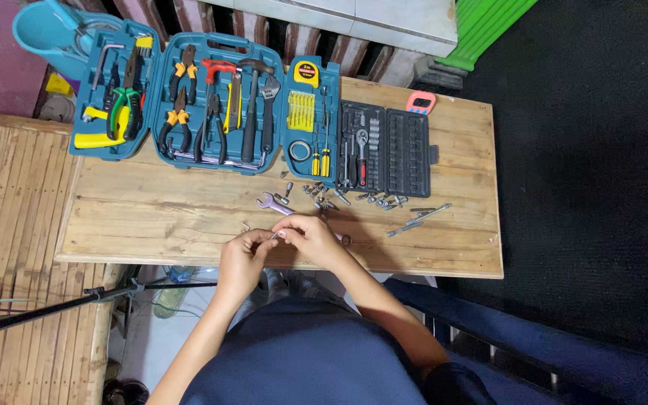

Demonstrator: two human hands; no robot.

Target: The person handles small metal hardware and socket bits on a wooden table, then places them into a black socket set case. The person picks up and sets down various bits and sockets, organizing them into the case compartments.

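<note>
Steel, small and slim, is what sits between your two hands: a short silver metal bit or pin (274, 235), pinched at the meeting point of your fingertips just above the near edge of the pale wooden plank bench (151, 217). Your left hand (243, 259) closes on its near-left end and your right hand (310, 236) curls over its far-right end, so its long axis runs roughly across you, left to right; both hands touch it, neither one nearer. Whether it is one piece or two pressed together is too small to tell. Just beyond your right hand lies a purple-tinted open-ended spanner (273, 202), and past it a scatter of loose silver sockets (354, 198) below the open black socket case (385, 150). Along the far edge stands the open teal plastic tool case (211, 101) with pliers, hammer and screwdrivers.
</note>
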